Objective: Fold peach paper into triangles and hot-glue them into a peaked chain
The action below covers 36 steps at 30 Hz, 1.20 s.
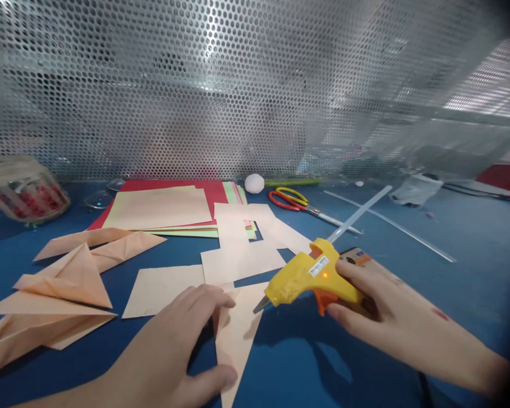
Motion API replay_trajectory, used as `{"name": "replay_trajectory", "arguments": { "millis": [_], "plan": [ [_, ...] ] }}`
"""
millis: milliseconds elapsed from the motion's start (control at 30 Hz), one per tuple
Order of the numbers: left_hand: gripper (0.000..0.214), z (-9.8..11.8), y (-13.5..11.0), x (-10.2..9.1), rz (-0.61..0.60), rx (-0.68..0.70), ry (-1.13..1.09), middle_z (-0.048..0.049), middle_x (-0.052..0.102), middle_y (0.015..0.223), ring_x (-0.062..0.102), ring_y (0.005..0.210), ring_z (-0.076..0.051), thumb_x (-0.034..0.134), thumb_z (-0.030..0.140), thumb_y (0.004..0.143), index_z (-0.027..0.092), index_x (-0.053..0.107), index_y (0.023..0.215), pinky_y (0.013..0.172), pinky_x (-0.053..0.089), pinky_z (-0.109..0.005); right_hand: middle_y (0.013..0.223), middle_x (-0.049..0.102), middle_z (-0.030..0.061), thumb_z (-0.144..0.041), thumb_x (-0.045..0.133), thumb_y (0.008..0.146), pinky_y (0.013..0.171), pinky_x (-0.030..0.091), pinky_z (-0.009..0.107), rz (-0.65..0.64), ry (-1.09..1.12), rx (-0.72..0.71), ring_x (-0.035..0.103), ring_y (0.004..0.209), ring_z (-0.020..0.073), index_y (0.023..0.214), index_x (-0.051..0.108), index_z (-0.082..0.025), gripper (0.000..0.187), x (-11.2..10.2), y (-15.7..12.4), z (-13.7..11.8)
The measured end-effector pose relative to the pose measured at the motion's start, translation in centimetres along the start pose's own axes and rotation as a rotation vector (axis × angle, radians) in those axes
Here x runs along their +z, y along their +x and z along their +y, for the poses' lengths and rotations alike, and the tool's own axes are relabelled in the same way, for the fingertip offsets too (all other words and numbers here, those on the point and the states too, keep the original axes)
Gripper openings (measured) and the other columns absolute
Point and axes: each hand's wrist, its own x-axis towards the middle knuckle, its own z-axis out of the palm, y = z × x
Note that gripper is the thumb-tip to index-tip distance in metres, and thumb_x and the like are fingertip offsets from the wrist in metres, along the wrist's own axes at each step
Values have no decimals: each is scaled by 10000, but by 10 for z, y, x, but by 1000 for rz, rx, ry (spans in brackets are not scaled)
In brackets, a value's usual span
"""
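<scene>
Nearest, left hand (182, 345) lies palm-down, fingers spread flat, pinning a long pointed triangle of peach paper (237, 334) to the blue worktop (450, 238); thumb at the triangle's lower edge, forearm cut off by the frame bottom. Right hand (382, 309) w/ fingers wrapped tight round the grip of a yellow plastic glue gun (312, 277), index finger by the orange trigger, metal nozzle aimed down-left and hanging just above the triangle's upper right edge; can't tell if tip touches paper. Small orange lamp glows on the gun body, white label beside it. Clear glue stick (359, 214) juts out the gun's rear, up-right. Something w/ an orange patch sits partly hidden behind the right hand, hard to make out. Left of the hands, folded peach paper shapes (63, 289), sharp creases, matte, the lowest cut off at the left edge. Mid-worktop, flat peach squares (238, 249) overlapping. Further back, a stack of coloured sheets (161, 209), red, pale green, pink edges showing under a peach top sheet. Beside it a white ball (254, 183), then scissors (300, 204) w/ red and yellow handles, blades pointing right. Thin clear rod (408, 232) lies well apart to the right. Far left, a clear bag (23, 190) w/ red bits inside, blurred. Behind all, a perforated metal screen (238, 85), shiny, what's beyond it too hazy to read
</scene>
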Motion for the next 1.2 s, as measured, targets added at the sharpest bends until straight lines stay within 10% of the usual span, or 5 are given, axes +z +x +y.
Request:
{"name": "replay_trajectory", "arguments": {
  "millis": [333,1200],
  "plan": [
    [628,-25,-4,9,62,95,44,129,531,1486,442,1414,-198,723,301,810,511,490,1354,1207,313,-462,635,732,-30,-347,606,782,408,524,252,-131,157,28,691,487,173,784,619,-266,82,17,0,-34],
    [664,-28,-3,4,-50,179,201,75,502,1534,445,1430,-249,707,350,872,456,421,1462,1229,230,-566,419,522,-32,-322,545,773,366,355,276,17,-178,-26,501,323,154,570,475,-292,217,26,-2,-16]
  ]
}}
